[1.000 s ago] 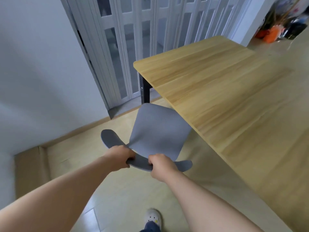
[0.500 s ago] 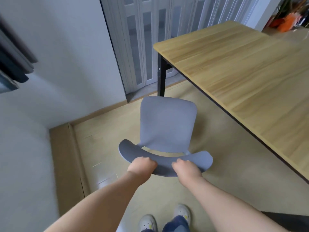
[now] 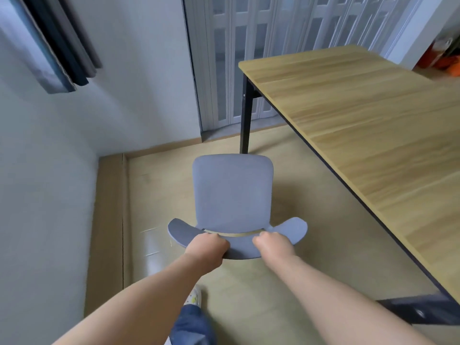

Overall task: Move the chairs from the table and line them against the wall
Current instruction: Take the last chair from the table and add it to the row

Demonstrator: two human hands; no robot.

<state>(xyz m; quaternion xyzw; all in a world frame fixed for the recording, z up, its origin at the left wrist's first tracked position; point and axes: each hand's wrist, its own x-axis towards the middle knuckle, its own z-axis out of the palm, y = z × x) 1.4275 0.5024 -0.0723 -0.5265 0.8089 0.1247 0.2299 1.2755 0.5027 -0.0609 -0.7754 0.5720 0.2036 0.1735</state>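
A grey-blue chair point(image 3: 232, 192) stands in front of me on the floor, its seat pointing away and its curved backrest nearest to me. My left hand point(image 3: 206, 249) grips the left part of the backrest's top edge. My right hand point(image 3: 272, 245) grips the right part of the same edge. The chair's legs are hidden under the seat. The wooden table point(image 3: 368, 120) with black legs lies to the right, apart from the chair. A white wall point(image 3: 49, 183) runs along the left.
A wooden skirting board point(image 3: 109, 220) lines the wall on the left and at the back. A grey folding door point(image 3: 273, 58) closes the far side. A dark curtain point(image 3: 57, 43) hangs at top left. My shoe point(image 3: 194, 296) and trouser leg are below.
The chair has come out from under the table's edge and swung left into open floor, its seat now pointing at the far wall. Both hands kept their grip.
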